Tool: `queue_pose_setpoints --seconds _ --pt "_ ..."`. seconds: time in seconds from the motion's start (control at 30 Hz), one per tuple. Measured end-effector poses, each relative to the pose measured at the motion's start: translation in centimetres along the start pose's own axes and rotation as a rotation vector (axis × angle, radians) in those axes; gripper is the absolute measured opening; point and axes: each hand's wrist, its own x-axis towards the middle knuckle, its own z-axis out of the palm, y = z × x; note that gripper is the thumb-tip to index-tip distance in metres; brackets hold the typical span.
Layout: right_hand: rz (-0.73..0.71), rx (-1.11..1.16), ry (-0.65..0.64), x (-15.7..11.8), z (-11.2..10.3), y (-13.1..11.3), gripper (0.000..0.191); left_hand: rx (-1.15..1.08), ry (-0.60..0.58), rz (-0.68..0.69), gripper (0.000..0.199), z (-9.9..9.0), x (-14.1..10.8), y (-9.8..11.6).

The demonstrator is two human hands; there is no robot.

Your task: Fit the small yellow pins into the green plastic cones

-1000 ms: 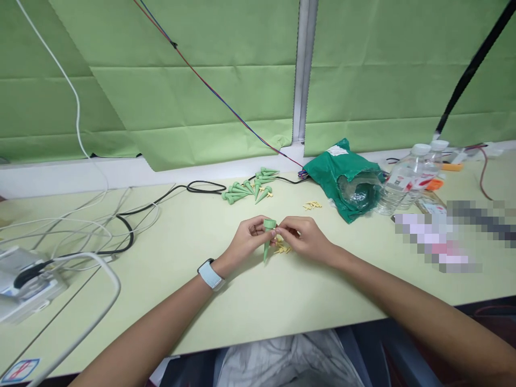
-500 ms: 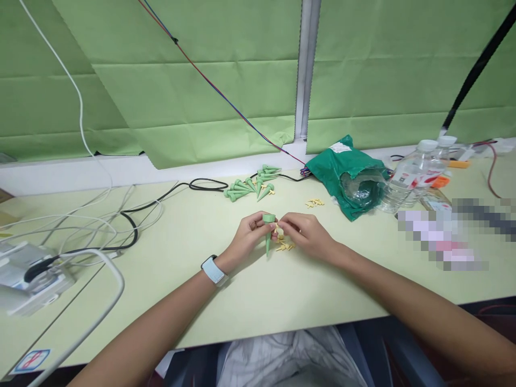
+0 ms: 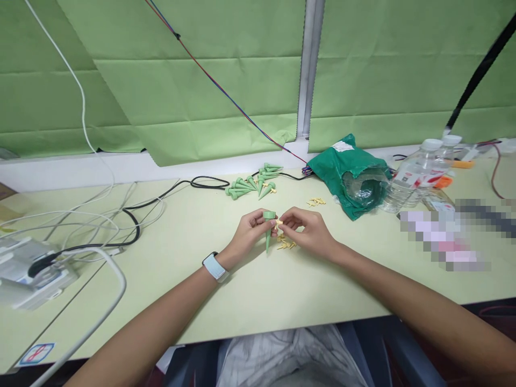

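My left hand (image 3: pixel 252 232) is closed around a green plant watering spike (image 3: pixel 268 234), held upright with its wide cap on top and its point down. A small yellow valve (image 3: pixel 278 222) sticks out from the spike's right side, below the cap. The fingertips of my right hand (image 3: pixel 308 231) are at the valve's outer end, thumb below and forefinger above. Just under the hands, a small pile of yellow valves (image 3: pixel 287 244) lies on the table.
Several green spikes (image 3: pixel 244 188) lie at the back, at least one with a yellow valve fitted. More yellow valves (image 3: pixel 316 202) lie right of them. A torn green bag (image 3: pixel 336 166) and clear bottles (image 3: pixel 413 174) stand at the right. Cables and a power strip (image 3: pixel 36 274) crowd the left.
My right thumb and forefinger have spread slightly around the valve, which shows more plainly. My left hand keeps the spike in place. The view has shifted a little.
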Motion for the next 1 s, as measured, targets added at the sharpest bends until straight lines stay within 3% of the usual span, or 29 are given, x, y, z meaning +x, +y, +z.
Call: queue_pose_setpoints --seconds 0.13,0.27,0.43,0.67,0.83,0.93,1.0 --pt "-0.116 -0.059 0.051 0.03 0.1 -0.27 0.006 -0.004 -0.001 0.003 0.023 0.0 0.04 -0.06" --pt "0.002 -0.05 0.101 0.18 0.06 -0.22 0.009 -0.011 0.014 -0.001 0.023 0.0 0.1 -0.09" --pt "0.089 -0.089 0.015 0.22 0.01 0.26 0.02 -0.019 0.023 -0.03 0.026 -0.05 0.1 -0.16" --pt "-0.066 -0.119 0.043 -0.07 0.09 0.11 0.005 -0.001 0.008 -0.012 0.024 -0.04 0.07 -0.17" --pt "-0.157 -0.141 0.039 -0.19 0.14 0.07 0.011 -0.015 0.006 -0.017 0.024 0.17 0.02 0.03" --pt "-0.121 -0.113 0.04 -0.21 0.23 0.15 0.008 -0.019 0.011 -0.02 0.024 0.21 0.0 0.09" --pt "-0.044 -0.079 0.047 -0.18 0.29 0.26 0.016 -0.021 0.019 -0.02 0.025 0.14 0.02 0.01"
